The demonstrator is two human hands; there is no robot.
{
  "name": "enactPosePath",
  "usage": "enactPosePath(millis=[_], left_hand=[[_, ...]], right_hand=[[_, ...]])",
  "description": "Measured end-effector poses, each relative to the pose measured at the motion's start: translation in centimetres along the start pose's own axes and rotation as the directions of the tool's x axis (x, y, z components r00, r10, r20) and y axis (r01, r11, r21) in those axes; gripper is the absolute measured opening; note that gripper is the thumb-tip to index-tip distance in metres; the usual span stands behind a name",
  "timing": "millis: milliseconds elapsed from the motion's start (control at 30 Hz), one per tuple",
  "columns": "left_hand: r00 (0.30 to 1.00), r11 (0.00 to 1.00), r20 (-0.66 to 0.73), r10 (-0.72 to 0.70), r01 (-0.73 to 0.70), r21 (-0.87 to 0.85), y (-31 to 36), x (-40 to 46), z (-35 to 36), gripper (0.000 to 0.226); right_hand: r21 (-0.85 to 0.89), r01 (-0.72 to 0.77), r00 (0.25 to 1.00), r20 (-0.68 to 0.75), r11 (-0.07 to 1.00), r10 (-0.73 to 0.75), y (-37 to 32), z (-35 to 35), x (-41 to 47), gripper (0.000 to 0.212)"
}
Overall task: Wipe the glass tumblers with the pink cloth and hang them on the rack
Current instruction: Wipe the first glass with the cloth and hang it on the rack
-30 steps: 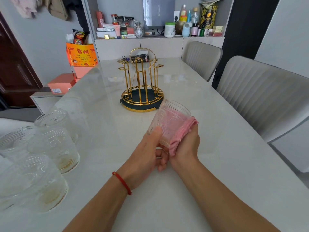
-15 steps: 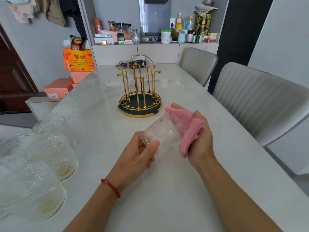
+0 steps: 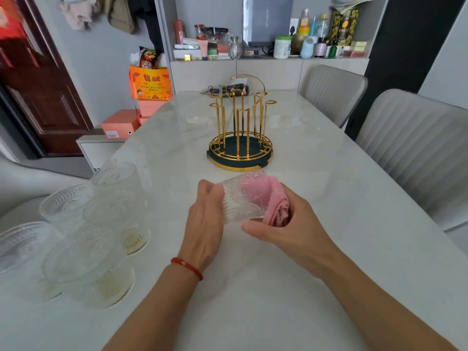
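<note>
A patterned glass tumbler (image 3: pixel 240 202) lies on its side in the air above the table, its base against my left hand (image 3: pixel 206 221), which grips it. The pink cloth (image 3: pixel 274 202) is pushed into its mouth and bunched at the rim, held by my right hand (image 3: pixel 286 224). Behind them stands the gold wire rack (image 3: pixel 240 127) on its dark green base, with no glass on its pegs. Several more tumblers (image 3: pixel 101 224) stand grouped at the table's left edge.
The pale marble table (image 3: pixel 316 262) stretches ahead. Two grey chairs (image 3: pixel 415 148) line its right side. Keys and a small dark item (image 3: pixel 228 91) lie behind the rack. A cluttered shelf and orange boxes (image 3: pixel 149 83) sit at the back.
The tumbler has been turned so its base faces my left hand and its mouth my right. The cloth has gone from wrapping the outside to being pushed inside.
</note>
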State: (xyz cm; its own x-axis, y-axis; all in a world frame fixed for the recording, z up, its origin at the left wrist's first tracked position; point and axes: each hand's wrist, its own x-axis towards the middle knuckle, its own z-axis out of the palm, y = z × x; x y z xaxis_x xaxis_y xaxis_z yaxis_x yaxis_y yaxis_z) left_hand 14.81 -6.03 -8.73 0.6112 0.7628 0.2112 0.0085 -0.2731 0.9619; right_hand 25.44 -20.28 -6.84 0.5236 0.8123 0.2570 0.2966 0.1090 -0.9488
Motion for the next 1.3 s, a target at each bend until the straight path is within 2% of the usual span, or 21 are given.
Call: enactPosePath(millis=[67,167,233,300,367,433,500,567,600,667,700,767,933,1000,1033,1067,1100,1133,1200,1233,1300], left_hand=[[1.0,1.0,0.012,-0.001,0.001,-0.015,0.3,0.4,-0.4,0.032],[0.999,0.998,0.026,-0.023,0.024,-0.065,0.8,1.0,-1.2,0.023],[0.998,0.989,0.065,-0.02,0.03,-0.144,1.1,0.8,-1.6,0.031],[0.991,0.983,0.128,-0.034,0.056,-0.175,1.6,0.4,-1.4,0.041],[0.985,0.986,0.165,-0.052,0.077,-0.15,1.6,0.1,-1.0,0.035],[0.978,0.986,0.199,-0.056,0.086,-0.142,1.5,0.1,-0.6,0.029],[0.977,0.986,0.204,-0.059,0.089,-0.143,1.9,0.1,-0.6,0.03],[0.979,0.989,0.204,0.0,0.031,-0.147,1.9,0.2,-0.9,0.037],[0.98,0.99,0.194,0.044,-0.016,-0.141,1.7,0.4,-1.0,0.044],[0.981,0.987,0.157,0.115,-0.094,-0.132,1.5,0.7,-1.2,0.057],[0.978,0.983,0.145,0.15,-0.132,-0.126,1.4,0.9,-1.3,0.06],[0.968,0.974,0.123,0.216,-0.205,-0.096,1.1,1.1,-1.5,0.058],[0.912,0.905,0.058,0.405,-0.409,0.112,0.7,1.4,-1.8,0.052],[0.901,0.892,0.049,0.431,-0.433,0.132,0.8,1.3,-1.8,0.052],[0.906,0.896,0.061,0.419,-0.423,0.136,0.9,1.2,-1.7,0.051],[0.924,0.918,0.092,0.371,-0.38,0.117,0.9,1.0,-1.5,0.051],[0.96,0.966,0.134,0.247,-0.255,0.04,1.2,0.7,-1.4,0.051],[0.976,0.995,0.202,0.083,-0.071,-0.064,1.3,0.7,-1.4,0.048],[0.901,0.939,0.408,-0.146,0.257,-0.231,1.6,0.6,-1.6,0.043],[0.869,0.908,0.446,-0.214,0.345,-0.237,1.7,0.6,-1.6,0.047],[0.854,0.872,0.376,-0.36,0.451,-0.19,1.8,1.0,-1.4,0.055]], right_hand=[[-0.008,-0.01,0.999,0.044,1.0,0.011,0.0,-0.3,-0.1,0.04],[-0.034,-0.055,0.971,0.232,0.998,0.061,-0.1,-0.8,-0.5,0.022],[-0.019,-0.112,0.935,0.337,0.993,0.112,0.0,-0.7,-0.8,0.024],[-0.051,-0.096,0.91,0.401,0.994,0.109,-0.6,-0.4,-0.9,0.026],[-0.069,-0.06,0.893,0.441,0.996,0.085,-1.1,-0.2,-1.2,0.018],[-0.029,-0.086,0.892,0.443,0.996,0.09,-1.8,0.2,-1.2,0.033],[-0.03,-0.121,0.887,0.445,0.992,0.122,-1.9,0.2,-1.3,0.036],[0.019,-0.15,0.883,0.453,0.989,0.125,-2.0,0.4,-1.5,0.019],[0.04,-0.164,0.887,0.443,0.986,0.13,-2.0,0.5,-1.6,0.026],[0.05,-0.199,0.898,0.409,0.979,0.162,-1.6,0.5,-1.7,0.061],[0.087,-0.211,0.905,0.393,0.973,0.161,-1.5,0.6,-1.8,0.068],[0.205,-0.242,0.916,0.371,0.949,0.153,-1.5,0.8,-1.9,0.067],[0.419,-0.401,0.903,0.332,0.815,0.273,-1.9,1.0,-1.8,0.066],[0.43,-0.417,0.896,0.342,0.801,0.283,-2.2,0.7,-1.7,0.077],[0.388,-0.408,0.897,0.34,0.827,0.283,-2.2,0.5,-1.6,0.082],[0.32,-0.364,0.909,0.325,0.874,0.26,-2.2,0.3,-1.5,0.084],[0.23,-0.284,0.931,0.299,0.931,0.21,-2.1,0.2,-1.4,0.083],[0.145,-0.191,0.946,0.29,0.971,0.143,-2.1,0.3,-1.3,0.081],[-0.027,-0.087,0.95,0.298,0.996,0.092,-2.3,0.5,-1.3,0.066],[-0.118,-0.064,0.948,0.304,0.991,0.098,-2.3,0.6,-1.4,0.055],[-0.216,-0.032,0.943,0.316,0.976,0.101,-1.9,1.2,-1.8,0.041]])
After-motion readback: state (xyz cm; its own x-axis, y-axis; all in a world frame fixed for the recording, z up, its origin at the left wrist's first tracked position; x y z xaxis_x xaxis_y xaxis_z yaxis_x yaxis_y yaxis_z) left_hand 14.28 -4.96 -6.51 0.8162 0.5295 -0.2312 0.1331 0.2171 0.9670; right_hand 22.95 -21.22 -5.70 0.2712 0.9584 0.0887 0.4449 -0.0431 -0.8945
